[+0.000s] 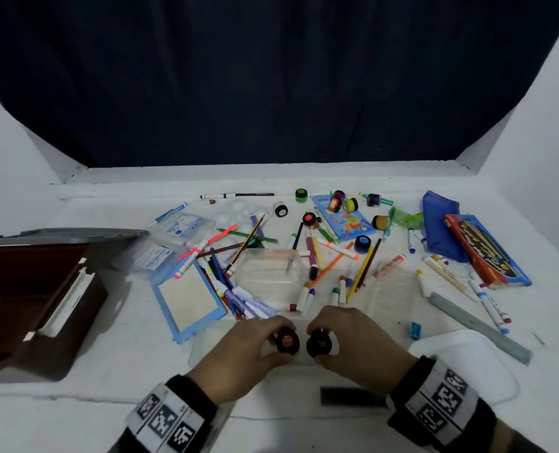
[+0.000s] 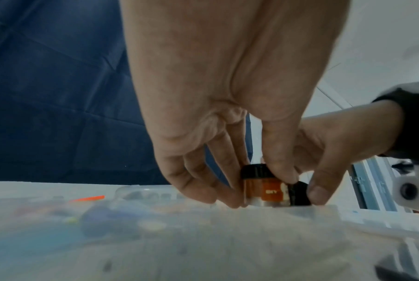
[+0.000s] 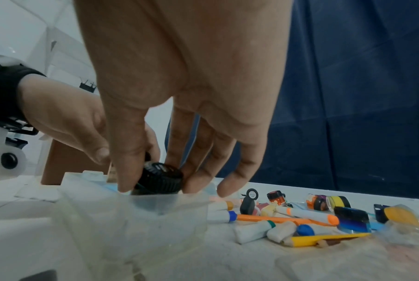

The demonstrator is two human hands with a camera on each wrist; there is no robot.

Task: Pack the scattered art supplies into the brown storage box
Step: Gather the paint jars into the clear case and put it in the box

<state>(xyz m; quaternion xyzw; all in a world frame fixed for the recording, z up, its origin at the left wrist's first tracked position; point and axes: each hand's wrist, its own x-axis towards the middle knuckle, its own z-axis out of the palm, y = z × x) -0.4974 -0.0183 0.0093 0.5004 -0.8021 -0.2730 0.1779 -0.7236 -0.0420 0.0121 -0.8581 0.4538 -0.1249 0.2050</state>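
Observation:
Near the front middle of the white table, my left hand (image 1: 273, 341) pinches a small orange paint jar (image 1: 287, 340) with a black cap (image 2: 257, 171). Beside it, my right hand (image 1: 324, 341) grips a black-capped paint jar (image 1: 319, 344), dark lid (image 3: 161, 178) up. Both jars sit just above or inside a clear plastic tub (image 3: 136, 214), side by side and nearly touching. The brown storage box (image 1: 33, 305) stands open at the left with its grey lid (image 1: 59, 235) tipped back. Markers, pencils and more paint jars (image 1: 343, 202) lie scattered across the middle.
A clear tub (image 1: 268, 273) and clear cases (image 1: 180, 230) sit mid-table. A blue-framed board (image 1: 186, 299) lies left of my hands. A blue pouch (image 1: 440, 223) and a flat pencil pack (image 1: 487, 250) lie at the right, a white palette (image 1: 467, 361) at the front right.

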